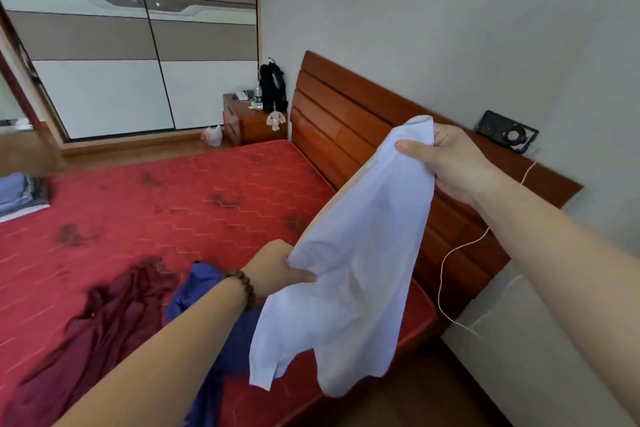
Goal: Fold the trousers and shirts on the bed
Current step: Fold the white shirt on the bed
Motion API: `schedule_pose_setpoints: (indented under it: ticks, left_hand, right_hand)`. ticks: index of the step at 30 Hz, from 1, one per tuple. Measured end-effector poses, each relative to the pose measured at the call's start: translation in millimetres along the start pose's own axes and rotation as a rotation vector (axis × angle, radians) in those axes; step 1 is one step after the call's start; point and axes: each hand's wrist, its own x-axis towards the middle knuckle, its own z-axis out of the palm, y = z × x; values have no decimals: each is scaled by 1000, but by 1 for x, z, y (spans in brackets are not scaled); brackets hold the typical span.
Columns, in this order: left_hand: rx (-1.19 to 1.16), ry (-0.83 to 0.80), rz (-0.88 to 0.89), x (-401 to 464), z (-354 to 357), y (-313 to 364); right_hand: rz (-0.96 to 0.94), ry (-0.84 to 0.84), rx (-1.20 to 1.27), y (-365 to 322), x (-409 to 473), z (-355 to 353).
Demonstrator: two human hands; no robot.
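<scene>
White shirt looks light and limp, so I'd take it at the shoulders. Left hand and right hand fingers both clamped on its cloth.

White shirt: pale, thin fabric, held up off the bed, hanging slack on a diagonal from upper right to lower left. Top end bunched; lower edge loose, with what may be a short sleeve drooping at bottom left.

Maroon garment: crumpled, unfolded, spread in ridges on the near left part of the red mattress. Shirt or trousers, cannot tell.

Blue garment: bright blue, rumpled heap just right of the maroon one, touching it, partly hidden; a strip trails toward the near edge.

Folded stack: light blue and grey pieces, flat, at the far left edge of the mattress, blurred.
</scene>
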Motion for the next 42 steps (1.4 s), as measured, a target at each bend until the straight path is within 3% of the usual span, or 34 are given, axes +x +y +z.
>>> schedule_pose_setpoints:
  ticks: [4, 11, 15, 19, 24, 29, 31, 37, 42]
  left_hand:
    - [-188, 129, 17, 0, 6, -4]
    - [-160, -205, -66, -1, 81, 1]
    - [-173, -227, -118, -10, 108, 4]
    - [-372, -131, -193, -25, 91, -3]
    - [-873, -262, -208, -43, 44, -10]
    - [-994, -116, -246, -47, 13, -24]
    - [-914, -34, -341, -40, 13, -35]
    - [-227, 160, -503, -14, 34, -78]
    - [-156, 192, -587, 9, 53, -137]
  right_hand:
    - [-44, -34, -29, 5, -11, -26]
    - [-71, -19, -40, 8, -32, -54]
    - [-44, 32, -53, 15, -46, -75]
    - [20, 87, -16, 25, -58, -97]
    - [92, 80, 50, 31, -52, -109]
    - [248, 15, 48, 46, -16, -100]
    - [314, 40, 22, 66, 1, -87]
    - [347, 105, -45, 147, 32, -31]
    - [350, 88, -29, 203, 64, -5]
